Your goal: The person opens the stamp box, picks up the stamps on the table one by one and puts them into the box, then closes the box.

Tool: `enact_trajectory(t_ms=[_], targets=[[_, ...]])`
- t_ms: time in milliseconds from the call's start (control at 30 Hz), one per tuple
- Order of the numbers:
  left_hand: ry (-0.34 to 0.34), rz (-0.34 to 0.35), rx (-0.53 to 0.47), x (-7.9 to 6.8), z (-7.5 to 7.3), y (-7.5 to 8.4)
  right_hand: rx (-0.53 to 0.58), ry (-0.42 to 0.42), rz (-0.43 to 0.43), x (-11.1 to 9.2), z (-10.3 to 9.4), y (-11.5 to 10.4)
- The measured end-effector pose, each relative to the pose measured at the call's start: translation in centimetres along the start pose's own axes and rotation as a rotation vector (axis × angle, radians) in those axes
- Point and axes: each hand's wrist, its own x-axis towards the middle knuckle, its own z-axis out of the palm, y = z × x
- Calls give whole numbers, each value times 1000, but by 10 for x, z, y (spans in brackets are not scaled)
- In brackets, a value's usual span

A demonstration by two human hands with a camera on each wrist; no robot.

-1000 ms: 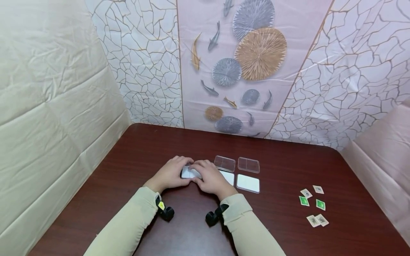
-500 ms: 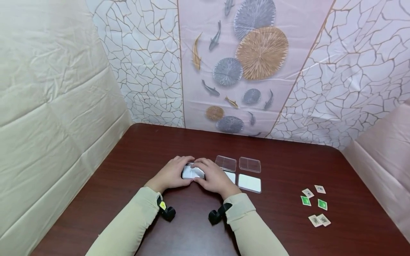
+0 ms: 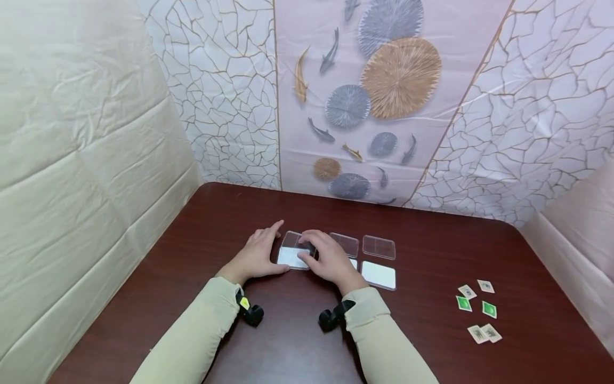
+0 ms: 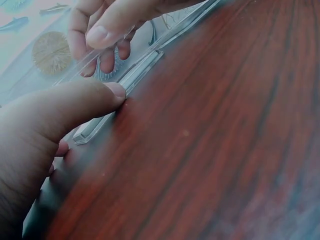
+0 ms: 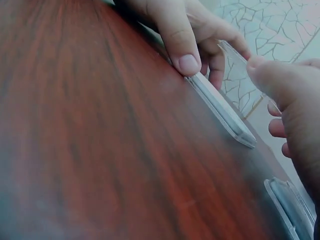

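Note:
A small flat plastic case lies between my hands. Its base (image 3: 290,258) is white inside, and its clear lid (image 3: 290,239) is tilted up at the far side. My left hand (image 3: 255,255) has its thumb at the near edge of the base, with other fingers at the left end and far side; its index finger reaches up to the lid. My right hand (image 3: 330,258) pinches the lid between thumb and fingers, as the left wrist view shows. In the right wrist view, the base (image 5: 220,110) sits flat on the table.
To the right lie two more cases, each with a clear half (image 3: 379,247) behind a white half (image 3: 379,275); the right hand partly covers the nearer one. Several small square cards, some green (image 3: 489,309), are scattered on the table's (image 3: 412,341) right side. Fabric hangs behind.
The case was closed between both hands; its clear lid now stands up from the white base. My left index finger has straightened forward, and my right hand has shifted slightly right.

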Motion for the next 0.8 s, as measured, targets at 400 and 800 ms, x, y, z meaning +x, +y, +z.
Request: enact_trajectory(t_ms=[400,800], targets=[[-30,25,24,2,-1,-1,-211,-116,172,26,8,-1],[-48,45,43,-1,-3,-3,-248,-123,337,42,22,-2]])
